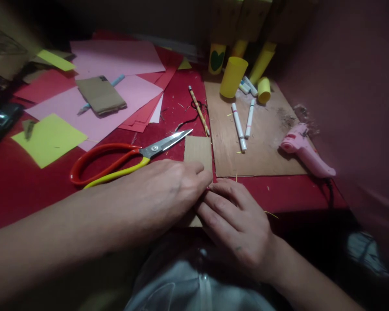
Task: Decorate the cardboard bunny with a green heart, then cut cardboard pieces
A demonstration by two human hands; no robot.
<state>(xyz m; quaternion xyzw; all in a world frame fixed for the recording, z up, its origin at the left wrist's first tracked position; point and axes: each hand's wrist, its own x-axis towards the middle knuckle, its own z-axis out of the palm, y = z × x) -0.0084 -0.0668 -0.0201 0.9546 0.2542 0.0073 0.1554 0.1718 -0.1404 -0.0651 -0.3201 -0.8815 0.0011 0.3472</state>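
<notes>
A strip of brown cardboard (197, 149) lies at the front edge of the red table, between my two hands. My left hand (178, 185) reaches across it with curled fingers gripping its right side. Close against those fingertips, my right hand (236, 220) is closed at the same edge, its fingers bent over the strip. The hands hide the strip's middle and whatever small thing may be between the fingertips. Just beyond my left hand lie scissors (129, 160) with red and yellow handles, blades slightly apart and pointing toward the strip's far end.
Pink paper (116, 56), red sheets and a yellow square (50, 138) spread at left, with folded cardboard (100, 96) on top. A pencil (199, 110) lies beyond the strip. A cardboard sheet (262, 160) bears markers (239, 127), yellow paper tubes (233, 77) and a pink glue gun (307, 151).
</notes>
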